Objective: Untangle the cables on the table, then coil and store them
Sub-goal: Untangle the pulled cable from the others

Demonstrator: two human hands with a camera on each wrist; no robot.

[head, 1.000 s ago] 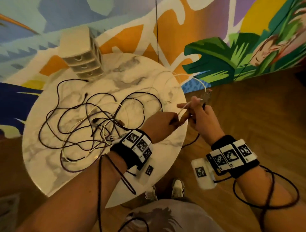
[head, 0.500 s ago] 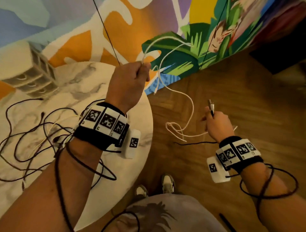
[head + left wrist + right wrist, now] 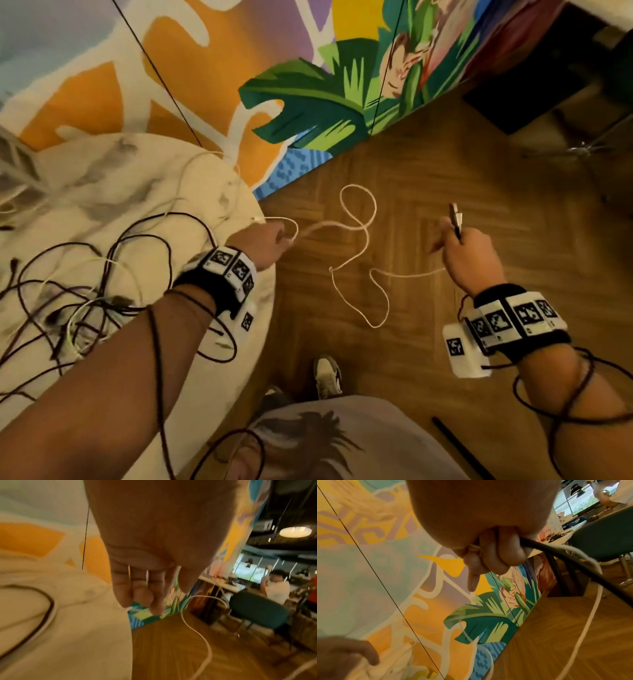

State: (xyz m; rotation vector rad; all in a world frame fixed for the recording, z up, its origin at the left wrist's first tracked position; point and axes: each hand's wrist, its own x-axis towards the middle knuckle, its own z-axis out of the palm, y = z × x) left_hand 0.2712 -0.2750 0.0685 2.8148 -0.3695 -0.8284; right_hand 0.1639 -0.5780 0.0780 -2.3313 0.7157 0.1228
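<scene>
A thin white cable hangs in loose loops over the wooden floor between my two hands. My left hand holds it at the right rim of the round marble table, fingers curled round it. My right hand, out over the floor, grips the white cable's other end together with a black cable; a plug sticks up from the fist. A tangle of dark and white cables lies on the table's left part.
A white drawer unit stands at the table's far left edge. A painted mural wall runs behind. In the left wrist view a green chair and a seated person are off to the right. My shoe is below.
My left hand has dropped from high in front of the wall down to the table's rim, still holding the white cable, whose loops now hang lower. The right hand has stayed over the floor.
</scene>
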